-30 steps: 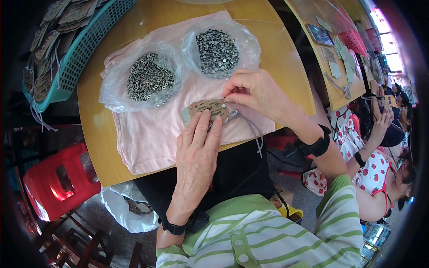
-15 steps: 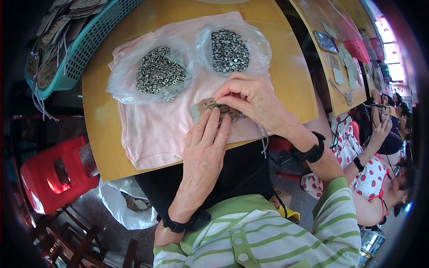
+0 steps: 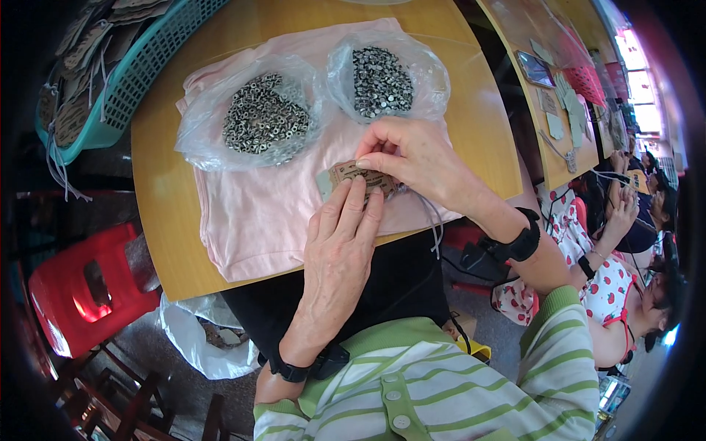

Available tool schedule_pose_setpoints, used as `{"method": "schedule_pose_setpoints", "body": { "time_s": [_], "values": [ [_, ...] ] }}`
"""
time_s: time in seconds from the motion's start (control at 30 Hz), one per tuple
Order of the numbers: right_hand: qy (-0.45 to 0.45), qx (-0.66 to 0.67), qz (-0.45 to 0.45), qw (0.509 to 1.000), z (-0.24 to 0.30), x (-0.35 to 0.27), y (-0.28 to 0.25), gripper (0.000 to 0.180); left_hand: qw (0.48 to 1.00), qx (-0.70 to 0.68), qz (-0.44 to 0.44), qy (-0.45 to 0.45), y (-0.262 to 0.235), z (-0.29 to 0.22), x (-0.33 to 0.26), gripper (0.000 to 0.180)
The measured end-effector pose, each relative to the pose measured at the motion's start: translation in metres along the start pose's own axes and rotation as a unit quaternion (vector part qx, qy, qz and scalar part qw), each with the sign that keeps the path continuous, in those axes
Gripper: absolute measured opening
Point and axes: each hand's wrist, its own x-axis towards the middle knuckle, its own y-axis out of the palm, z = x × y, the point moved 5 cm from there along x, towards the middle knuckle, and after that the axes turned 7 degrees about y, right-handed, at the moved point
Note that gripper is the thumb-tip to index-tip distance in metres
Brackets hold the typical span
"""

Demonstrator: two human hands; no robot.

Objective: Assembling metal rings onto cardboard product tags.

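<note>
A brown cardboard tag (image 3: 341, 172) with print on it lies on folded pink cloth (image 3: 254, 220), a pale piece (image 3: 323, 184) showing at its left end. My left hand (image 3: 337, 246) rests its outstretched fingers flat on the tag. Thumb and forefinger of my right hand (image 3: 419, 158) pinch together at the tag's upper edge; what is between them is too small to make out. A grey cord (image 3: 437, 220) hangs from the tag's right side. Beyond my hands sit clear plastic bags: one of small ring-shaped metal pieces (image 3: 265, 117), one of shiny round metal caps (image 3: 382, 81).
A teal basket (image 3: 125, 92) of corded tags stands at the far left. On the left is a red plastic stool (image 3: 84, 287), with a white bag (image 3: 209, 338) on the floor. Another table (image 3: 540, 140) with tags and a phone stands right, where people sit.
The right hand's pinch stays at the tag's upper edge, with only a slight shift of the fingers. The left hand still lies on the tag. The whole view has shifted a little.
</note>
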Motion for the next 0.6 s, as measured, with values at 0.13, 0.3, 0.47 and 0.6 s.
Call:
{"method": "schedule_pose_setpoints", "body": {
  "time_s": [0.13, 0.3, 0.47, 0.6],
  "values": [
    [0.058, 0.027, 0.018, 0.998, 0.003, 0.003, -0.001, 0.011, 1.000, -0.003, -0.001, -0.001, -0.001, 0.002, 0.000, 0.050],
    [0.077, 0.026, 0.073, 0.994, 0.001, 0.010, -0.001, 0.010, 1.000, -0.015, -0.004, 0.000, 0.000, 0.001, 0.000, 0.050],
    [0.115, 0.022, 0.085, 0.989, 0.002, 0.012, 0.001, 0.010, 1.000, -0.012, 0.007, -0.004, 0.000, 0.001, 0.000, 0.050],
    [0.107, 0.034, 0.073, 0.991, 0.005, 0.009, 0.001, 0.010, 1.000, -0.014, 0.009, -0.003, 0.000, -0.001, 0.000, 0.050]
  ]
}}
